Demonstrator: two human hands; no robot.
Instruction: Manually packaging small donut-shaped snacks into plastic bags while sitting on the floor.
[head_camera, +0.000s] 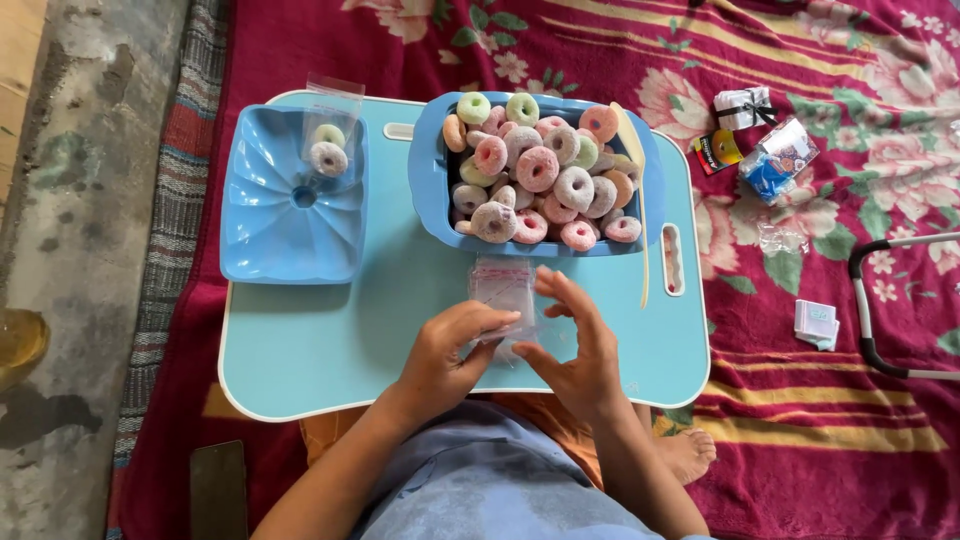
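Both hands, left (450, 350) and right (575, 345), pinch a small clear plastic bag (503, 292) low over the light blue table (330, 340), just before a blue tub (432, 190) heaped with sugared ring sweets (540, 168). A fluted blue mould (290, 200) to the left holds a bagged pair of rings (328, 150). The bag's lower end is hidden behind the fingers, and its contents are hard to make out.

Left hand (452, 352), right hand (575, 345) pinching clear plastic bag (503, 292), ring candies (541, 168) beyond
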